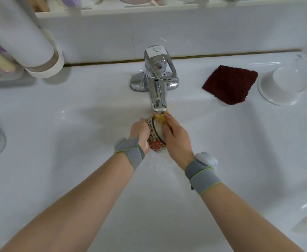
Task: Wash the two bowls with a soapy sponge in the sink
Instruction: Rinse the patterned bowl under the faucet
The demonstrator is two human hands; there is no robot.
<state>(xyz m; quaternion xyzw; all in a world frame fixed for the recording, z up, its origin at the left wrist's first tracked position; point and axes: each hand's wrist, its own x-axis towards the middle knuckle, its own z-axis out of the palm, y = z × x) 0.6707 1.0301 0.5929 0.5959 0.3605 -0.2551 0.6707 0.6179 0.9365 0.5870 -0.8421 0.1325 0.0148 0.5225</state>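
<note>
A flower-patterned bowl (155,140) is tilted on its side under the chrome tap (158,84), over the white sink (94,142). My left hand (140,131) grips the bowl's outer wall from the left. My right hand (176,139) holds a yellow sponge (160,118) against the bowl's inside near the rim, directly under the spout. A white bowl (283,86) lies upside down on the counter at the right. Foam sits on my right wristband (206,159).
A dark red cloth (230,84) lies on the counter between the tap and the white bowl. A white cylinder in a wall holder (31,42) hangs at the upper left. A shelf with cups runs along the top edge.
</note>
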